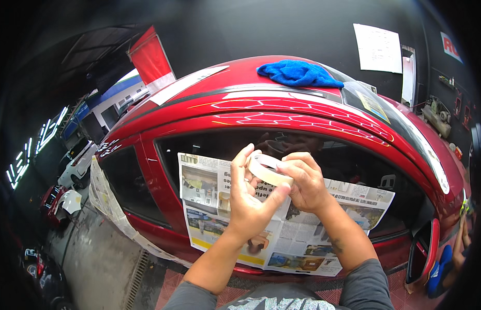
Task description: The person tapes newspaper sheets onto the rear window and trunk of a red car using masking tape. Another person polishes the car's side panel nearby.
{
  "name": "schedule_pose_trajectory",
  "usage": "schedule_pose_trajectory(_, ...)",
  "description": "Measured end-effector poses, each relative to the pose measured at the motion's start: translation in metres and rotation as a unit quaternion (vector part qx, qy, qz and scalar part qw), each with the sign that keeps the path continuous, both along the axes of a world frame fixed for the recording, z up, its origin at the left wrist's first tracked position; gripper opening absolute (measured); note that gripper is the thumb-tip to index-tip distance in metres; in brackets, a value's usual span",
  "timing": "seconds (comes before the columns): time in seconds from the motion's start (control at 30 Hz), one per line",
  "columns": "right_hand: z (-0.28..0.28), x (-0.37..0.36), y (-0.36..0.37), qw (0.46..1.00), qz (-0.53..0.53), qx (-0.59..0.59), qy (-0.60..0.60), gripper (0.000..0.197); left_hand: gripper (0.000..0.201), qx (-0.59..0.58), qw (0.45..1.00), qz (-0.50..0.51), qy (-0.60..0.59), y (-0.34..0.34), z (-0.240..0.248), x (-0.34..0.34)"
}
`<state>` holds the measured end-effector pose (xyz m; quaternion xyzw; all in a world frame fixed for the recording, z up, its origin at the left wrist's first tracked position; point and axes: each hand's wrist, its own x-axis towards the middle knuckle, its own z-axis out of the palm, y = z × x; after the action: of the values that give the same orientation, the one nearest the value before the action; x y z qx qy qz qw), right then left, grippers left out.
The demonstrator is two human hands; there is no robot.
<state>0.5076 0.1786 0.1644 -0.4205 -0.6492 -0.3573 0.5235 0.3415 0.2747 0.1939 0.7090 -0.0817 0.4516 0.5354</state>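
Observation:
A roll of cream masking tape is held up between my two hands, in front of the red car's dark side window. My left hand cups the roll from the left, its fingers along one side and its thumb at the lower edge. On the other side, my right hand pinches the roll's edge with thumb and bent fingers. Whether a strip of tape is peeled loose I cannot tell. Behind and below my hands, an unfolded newspaper sheet spreads across the door and lower window.
A blue cloth lies on the car roof. More newspaper runs along the car's rear side. The wing mirror juts out at right, beside another person's blue shoe. A floor drain grate lies at lower left.

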Motion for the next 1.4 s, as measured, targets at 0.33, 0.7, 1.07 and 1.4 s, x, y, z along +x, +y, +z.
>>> schedule_pose_trajectory(0.33, 0.002, 0.001, -0.001, 1.000, -0.020, 0.012, -0.011, 0.033, 0.081, -0.325, 0.908, -0.253, 0.072, 0.012, 0.007, -0.002)
schedule_pose_trajectory(0.7, 0.007, -0.005, 0.000, 0.999, -0.030, 0.009, -0.010, 0.036, 0.050, 0.072, 0.981, 0.131, -0.126, 0.023, -0.003, -0.023)
schedule_pose_trajectory(1.07, 0.007, -0.008, -0.002, 0.994, -0.081, -0.018, -0.071, 0.025, 0.061, 0.222, 0.953, 0.205, 0.023, 0.026, 0.032, -0.047)
schedule_pose_trajectory(1.4, 0.004, -0.008, 0.003, 0.986, -0.087, -0.052, -0.132, 0.022, 0.053, 0.226, 0.968, 0.065, 0.094, 0.070, 0.036, -0.040)
